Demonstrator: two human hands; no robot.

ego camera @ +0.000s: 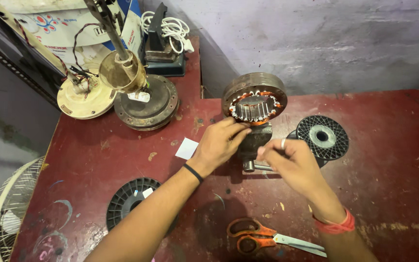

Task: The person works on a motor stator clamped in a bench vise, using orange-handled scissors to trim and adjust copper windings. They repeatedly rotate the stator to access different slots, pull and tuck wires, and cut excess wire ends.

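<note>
1. Looking down from the head view, we see a motor stator [254,103] with copper windings standing on edge in a small vise [255,145] near the middle of the red table [384,194], toward its far edge.
2. Our left hand [220,143] touches the stator's lower rim, its grip pinched on the slots there; whether anything thin is between the fingertips we cannot tell.
3. Our right hand [289,162] has its grip curled around the vise handle [255,167].
4. To do this well, we judge the stator should be held square in the vise while the handle is turned gently, so the windings are not crushed.
5. Two black spools lie flat: one [322,137] just right of the vise, one [131,199] near the front-left; neither holds visible wire.
6. Orange-handled scissors [267,237] lie at the near edge; fan parts [122,87] crowd the far-left corner.
</note>
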